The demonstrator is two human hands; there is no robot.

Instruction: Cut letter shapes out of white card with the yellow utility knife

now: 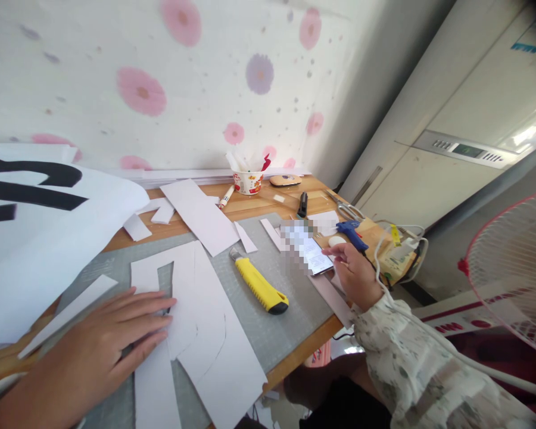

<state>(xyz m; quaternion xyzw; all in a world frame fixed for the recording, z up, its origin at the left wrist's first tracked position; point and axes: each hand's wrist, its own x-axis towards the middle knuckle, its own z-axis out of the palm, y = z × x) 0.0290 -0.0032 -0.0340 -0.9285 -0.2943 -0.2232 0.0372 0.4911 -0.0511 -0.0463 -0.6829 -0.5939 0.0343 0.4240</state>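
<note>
My left hand (102, 342) lies flat, fingers stretched, on white paper cut-outs (205, 322) spread over a grey cutting mat (277, 322). My right hand (355, 274), in a patterned sleeve, is curled at the right edge of a phone (306, 247), with thumb and fingertip on it. The phone rests near the table's right side. A yellow utility knife (259, 285) lies on the mat between my hands, touching neither.
A blue glue gun (352, 233) and scissors (345, 208) lie beyond the right hand. A cup (248, 182), a marker (226, 196) and paper strips sit at the back. A large white sheet with black strokes (40, 226) covers the left. A fan (513, 268) stands at the right.
</note>
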